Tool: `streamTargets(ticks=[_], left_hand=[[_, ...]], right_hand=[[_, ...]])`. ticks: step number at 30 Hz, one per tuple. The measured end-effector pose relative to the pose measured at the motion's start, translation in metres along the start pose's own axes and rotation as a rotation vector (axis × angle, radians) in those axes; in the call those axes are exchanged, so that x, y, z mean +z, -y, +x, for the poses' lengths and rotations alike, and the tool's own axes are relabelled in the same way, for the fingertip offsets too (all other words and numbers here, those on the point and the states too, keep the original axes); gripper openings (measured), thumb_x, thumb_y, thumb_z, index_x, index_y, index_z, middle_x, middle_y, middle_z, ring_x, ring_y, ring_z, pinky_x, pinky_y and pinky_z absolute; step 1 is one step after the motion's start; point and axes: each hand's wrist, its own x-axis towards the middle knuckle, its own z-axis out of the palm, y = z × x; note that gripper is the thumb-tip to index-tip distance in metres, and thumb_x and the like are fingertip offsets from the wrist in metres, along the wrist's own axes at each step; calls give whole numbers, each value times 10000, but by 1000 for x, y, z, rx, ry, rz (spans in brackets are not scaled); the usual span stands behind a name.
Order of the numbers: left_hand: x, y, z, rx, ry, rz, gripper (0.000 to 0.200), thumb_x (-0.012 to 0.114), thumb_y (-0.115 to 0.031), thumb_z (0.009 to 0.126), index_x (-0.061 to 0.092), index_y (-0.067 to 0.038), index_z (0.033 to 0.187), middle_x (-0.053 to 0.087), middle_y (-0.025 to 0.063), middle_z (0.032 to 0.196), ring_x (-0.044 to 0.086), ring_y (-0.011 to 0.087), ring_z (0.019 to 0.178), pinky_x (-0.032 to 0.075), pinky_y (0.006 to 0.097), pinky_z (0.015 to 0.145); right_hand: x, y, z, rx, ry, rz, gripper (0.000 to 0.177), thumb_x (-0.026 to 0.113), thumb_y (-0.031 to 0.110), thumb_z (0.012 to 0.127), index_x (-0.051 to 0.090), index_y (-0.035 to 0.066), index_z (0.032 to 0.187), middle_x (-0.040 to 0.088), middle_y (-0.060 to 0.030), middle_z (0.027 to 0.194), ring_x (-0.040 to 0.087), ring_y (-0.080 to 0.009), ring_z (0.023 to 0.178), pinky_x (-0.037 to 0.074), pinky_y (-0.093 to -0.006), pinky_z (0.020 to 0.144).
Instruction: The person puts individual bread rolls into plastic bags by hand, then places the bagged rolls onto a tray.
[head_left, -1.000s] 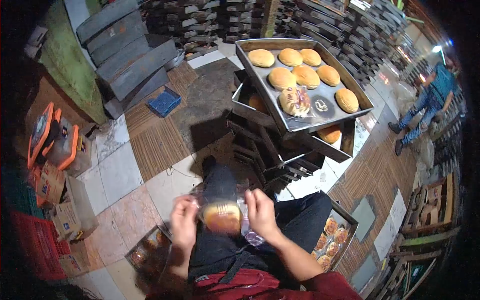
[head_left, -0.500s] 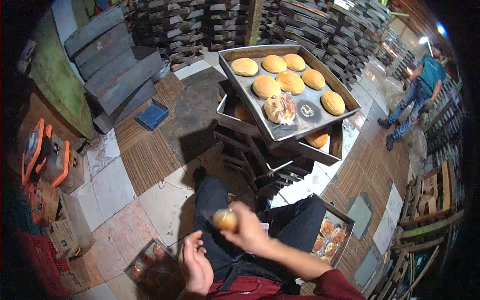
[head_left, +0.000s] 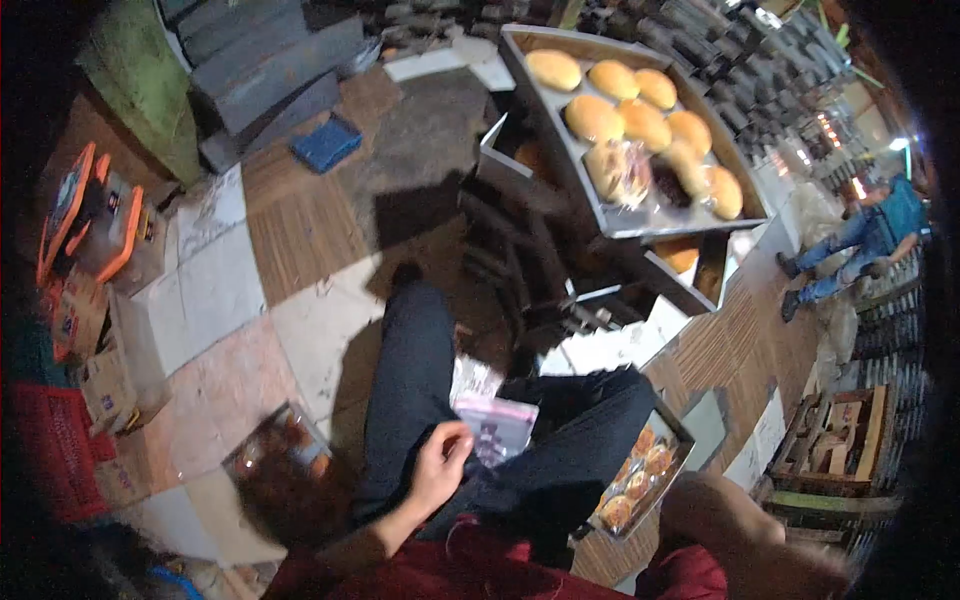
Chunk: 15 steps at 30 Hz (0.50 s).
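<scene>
My left hand (head_left: 440, 468) is over my lap, its fingers curled together with the fingertips right at the edge of a stack of printed plastic bags (head_left: 500, 425). I cannot tell whether it grips a bag. Smeared by motion, my right hand (head_left: 722, 515) is low on the right, beside a metal tray (head_left: 682, 462) of wrapped buns (head_left: 622, 510). In front of me, a large baking tray (head_left: 655, 225) tops a stack and carries several golden buns (head_left: 640, 125). One wrapped bun (head_left: 618, 172) lies near its front edge.
Another tray (head_left: 240, 463) with buns sits on the floor at left. Farther out are a blue tray (head_left: 326, 145), orange-rimmed bins (head_left: 122, 235) and a red crate (head_left: 50, 455). A person (head_left: 880, 235) stands at right beside stacked trays; a wooden crate (head_left: 838, 440) lies nearer.
My right hand has swung from my lap to the right, and the bun it held no longer shows. My left hand has moved to the bags, fingers curling. The view has shifted.
</scene>
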Motion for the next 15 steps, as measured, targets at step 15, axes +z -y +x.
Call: streamTargets(ticks=[15], left_hand=[[15,13,19,160,268,558,252,602,-158,813,548,-13,1011,561,128,972,592,223,820,461,322,682]], right_hand=[[-78,32,4,275,271,651,438,610,47,704,417,37,1097,475,-15,900,477,-164,854,382,-310,818]])
